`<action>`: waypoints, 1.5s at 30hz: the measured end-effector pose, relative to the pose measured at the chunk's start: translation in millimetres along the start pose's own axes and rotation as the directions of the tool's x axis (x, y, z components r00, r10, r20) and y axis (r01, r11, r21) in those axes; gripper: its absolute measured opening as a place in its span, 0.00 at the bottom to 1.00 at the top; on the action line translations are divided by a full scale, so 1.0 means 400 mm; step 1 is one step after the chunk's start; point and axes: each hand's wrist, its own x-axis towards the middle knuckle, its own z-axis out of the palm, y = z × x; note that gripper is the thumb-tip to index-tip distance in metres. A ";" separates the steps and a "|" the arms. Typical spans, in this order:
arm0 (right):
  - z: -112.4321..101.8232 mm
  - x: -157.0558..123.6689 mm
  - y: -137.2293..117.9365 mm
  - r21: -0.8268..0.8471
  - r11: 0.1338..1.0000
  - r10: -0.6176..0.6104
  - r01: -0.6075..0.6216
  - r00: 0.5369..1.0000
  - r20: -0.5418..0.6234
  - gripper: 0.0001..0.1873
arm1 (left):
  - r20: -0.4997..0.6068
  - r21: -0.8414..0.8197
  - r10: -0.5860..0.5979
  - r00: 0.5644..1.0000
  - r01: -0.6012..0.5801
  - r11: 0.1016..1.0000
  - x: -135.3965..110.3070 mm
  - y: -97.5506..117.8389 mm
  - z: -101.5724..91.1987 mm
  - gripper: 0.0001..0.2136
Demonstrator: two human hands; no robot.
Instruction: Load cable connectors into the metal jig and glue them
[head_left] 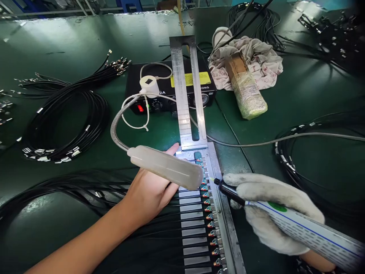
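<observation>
My right hand, in a white glove, is wrapped round a white printed glue tube with a black nozzle. The nozzle tip points left, just beside the small connectors on the metal fixture. My bare left hand rests at the fixture's left edge, index finger stretched forward and thumb apart from it. A white gooseneck lamp hides part of its fingers. Black cables lie side by side across the fixture, their exposed ends in a row along its right rail.
Behind the fixture stands a black control box. Coiled black cables lie at left, with more cable coils at right. A crumpled cloth and a wrapped block sit at back right.
</observation>
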 end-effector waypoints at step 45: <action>0.008 0.008 0.004 -0.001 1.000 0.004 -0.004 0.999 0.037 0.14 | 0.020 0.003 -0.018 1.000 0.018 1.000 0.003 -0.001 -0.003 0.10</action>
